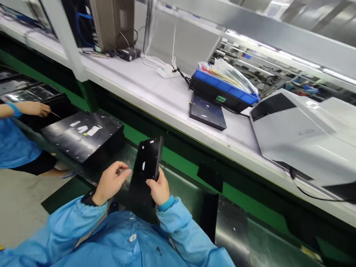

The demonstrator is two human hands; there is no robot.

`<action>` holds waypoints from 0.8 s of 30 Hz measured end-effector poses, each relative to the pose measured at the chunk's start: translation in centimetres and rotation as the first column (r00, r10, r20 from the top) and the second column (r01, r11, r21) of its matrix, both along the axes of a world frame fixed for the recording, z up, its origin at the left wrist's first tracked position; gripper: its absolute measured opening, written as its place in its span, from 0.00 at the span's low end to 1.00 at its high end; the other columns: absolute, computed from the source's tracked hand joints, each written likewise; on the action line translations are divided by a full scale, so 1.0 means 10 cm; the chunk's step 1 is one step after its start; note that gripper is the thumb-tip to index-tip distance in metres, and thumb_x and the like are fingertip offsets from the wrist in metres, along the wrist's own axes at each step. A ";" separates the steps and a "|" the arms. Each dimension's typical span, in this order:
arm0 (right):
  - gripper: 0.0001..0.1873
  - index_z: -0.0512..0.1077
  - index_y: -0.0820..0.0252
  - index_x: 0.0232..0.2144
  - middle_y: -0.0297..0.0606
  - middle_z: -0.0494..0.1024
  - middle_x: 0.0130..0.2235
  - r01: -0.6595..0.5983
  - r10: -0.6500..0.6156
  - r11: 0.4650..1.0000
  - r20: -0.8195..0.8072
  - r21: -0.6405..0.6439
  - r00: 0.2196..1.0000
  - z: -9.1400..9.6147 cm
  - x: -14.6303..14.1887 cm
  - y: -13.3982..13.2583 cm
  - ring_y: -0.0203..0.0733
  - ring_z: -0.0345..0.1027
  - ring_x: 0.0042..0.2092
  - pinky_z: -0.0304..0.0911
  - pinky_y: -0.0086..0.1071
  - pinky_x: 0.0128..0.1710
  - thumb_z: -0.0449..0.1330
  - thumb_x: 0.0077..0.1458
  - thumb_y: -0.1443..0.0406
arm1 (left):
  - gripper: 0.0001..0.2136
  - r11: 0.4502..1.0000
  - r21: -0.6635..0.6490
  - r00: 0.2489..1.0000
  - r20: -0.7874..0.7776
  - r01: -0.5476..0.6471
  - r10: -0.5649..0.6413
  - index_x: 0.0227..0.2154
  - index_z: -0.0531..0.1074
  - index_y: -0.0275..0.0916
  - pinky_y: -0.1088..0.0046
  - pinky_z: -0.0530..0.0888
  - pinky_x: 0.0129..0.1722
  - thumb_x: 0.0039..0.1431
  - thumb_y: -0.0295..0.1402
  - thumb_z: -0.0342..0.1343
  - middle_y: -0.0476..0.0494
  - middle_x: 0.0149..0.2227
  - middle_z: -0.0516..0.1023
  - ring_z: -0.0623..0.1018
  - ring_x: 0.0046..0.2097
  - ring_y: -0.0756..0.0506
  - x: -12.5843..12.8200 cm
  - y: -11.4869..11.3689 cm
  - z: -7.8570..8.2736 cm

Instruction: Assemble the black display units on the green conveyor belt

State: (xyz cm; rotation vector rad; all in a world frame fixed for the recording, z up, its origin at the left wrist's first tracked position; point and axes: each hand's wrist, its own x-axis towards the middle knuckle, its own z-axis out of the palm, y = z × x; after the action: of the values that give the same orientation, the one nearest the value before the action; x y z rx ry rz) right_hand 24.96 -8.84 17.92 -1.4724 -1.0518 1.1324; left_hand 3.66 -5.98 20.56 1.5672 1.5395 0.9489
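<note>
My right hand grips the edge of a flat black metal case, thumb on its near face. The case is tilted upright over the green conveyor belt and carries several small white labels or cutouts; I cannot tell which. Just left of the case is my left hand, thumb and fingertips closed in a pinch. A faint, clear-looking bit shows by the fingertips, too blurred to name. Left of my hands stands a larger black metal box with white stickers on top.
A co-worker's hand reaches over black units at the left. On the white shelf ahead sit a black flat box, a blue-rimmed bin of plastic bags and a white machine. Another black case lies on the belt at right.
</note>
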 end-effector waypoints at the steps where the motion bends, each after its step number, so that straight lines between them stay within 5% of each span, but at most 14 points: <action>1: 0.40 0.70 0.49 0.62 0.32 0.82 0.49 0.031 -0.029 0.999 0.095 -0.020 0.995 -0.11 0.12 -0.16 0.52 0.75 0.49 0.70 0.42 0.53 0.62 0.44 0.69 | 0.14 0.993 -0.066 0.994 0.061 0.097 -0.093 0.39 0.74 0.43 0.66 0.76 0.47 0.59 0.47 0.60 0.46 0.40 0.81 0.80 0.43 0.43 0.24 0.05 -0.13; 4: 0.45 0.65 0.52 0.66 0.39 0.79 0.55 0.172 -0.143 0.980 0.245 -0.102 0.959 -0.61 0.29 -0.50 0.54 0.73 0.55 0.67 0.45 0.58 0.60 0.43 0.71 | 0.15 0.922 -0.256 0.953 0.161 0.292 -0.257 0.41 0.72 0.40 0.67 0.77 0.46 0.56 0.44 0.61 0.42 0.41 0.82 0.81 0.44 0.43 1.02 0.16 -0.59; 6: 0.43 0.66 0.54 0.65 0.43 0.78 0.56 0.238 -0.199 0.963 0.259 -0.128 0.945 -0.94 0.37 -0.62 0.55 0.71 0.58 0.66 0.46 0.60 0.62 0.44 0.71 | 0.14 0.859 -0.369 0.933 0.092 0.356 -0.348 0.42 0.70 0.40 0.68 0.76 0.45 0.56 0.40 0.61 0.42 0.40 0.82 0.82 0.43 0.43 1.43 0.18 -0.85; 9: 0.36 0.72 0.54 0.60 0.41 0.81 0.50 0.109 -0.084 0.979 0.145 -0.171 0.986 -1.21 0.60 -0.65 0.54 0.75 0.53 0.68 0.45 0.57 0.68 0.47 0.66 | 0.09 0.821 -0.410 0.865 -0.132 0.398 -0.484 0.41 0.70 0.42 0.68 0.73 0.45 0.58 0.35 0.58 0.44 0.39 0.83 0.81 0.43 0.42 1.71 0.18 -1.05; 11: 0.26 0.77 0.53 0.52 0.37 0.83 0.43 0.071 -0.068 0.979 0.025 -0.190 0.997 -1.24 0.81 -0.54 0.51 0.77 0.49 0.69 0.44 0.55 0.69 0.49 0.60 | 0.07 0.823 -0.386 0.825 -0.219 0.417 -0.521 0.40 0.70 0.43 0.68 0.72 0.44 0.59 0.33 0.56 0.46 0.40 0.83 0.81 0.44 0.42 1.72 0.21 -1.08; 13: 0.20 0.78 0.53 0.44 0.35 0.83 0.41 0.175 -0.197 0.963 -0.090 -0.203 0.976 -1.24 0.96 -0.33 0.48 0.77 0.47 0.68 0.43 0.54 0.69 0.49 0.55 | 0.07 0.820 -0.372 0.805 -0.247 0.435 -0.540 0.40 0.69 0.44 0.69 0.71 0.42 0.59 0.31 0.55 0.46 0.39 0.83 0.82 0.43 0.42 1.70 0.25 -1.05; 19: 0.26 0.74 0.58 0.35 0.31 0.79 0.29 0.270 -0.343 0.936 -0.398 -0.228 0.851 -1.39 0.69 0.35 0.41 0.72 0.31 0.69 0.35 0.36 0.76 0.32 0.58 | 0.11 0.835 -0.378 0.773 -0.351 0.399 -0.528 0.46 0.66 0.43 0.70 0.68 0.34 0.60 0.32 0.53 0.47 0.31 0.80 0.81 0.36 0.41 1.69 0.28 -0.98; 24: 0.21 0.75 0.58 0.35 0.31 0.80 0.30 0.395 -0.438 0.898 -0.474 -0.194 0.764 -1.61 0.87 0.21 0.41 0.73 0.32 0.68 0.33 0.35 0.72 0.35 0.59 | 0.18 0.889 -0.376 0.769 -0.475 0.263 -0.428 0.53 0.66 0.41 0.67 0.73 0.40 0.59 0.33 0.54 0.40 0.38 0.83 0.83 0.43 0.37 1.29 0.57 -1.15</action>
State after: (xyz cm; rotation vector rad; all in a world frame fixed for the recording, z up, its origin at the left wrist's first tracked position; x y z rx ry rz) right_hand 33.62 -6.72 1.82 -1.2761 -0.2846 1.1501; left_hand 16.61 -0.27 9.05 1.9121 1.5741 0.0375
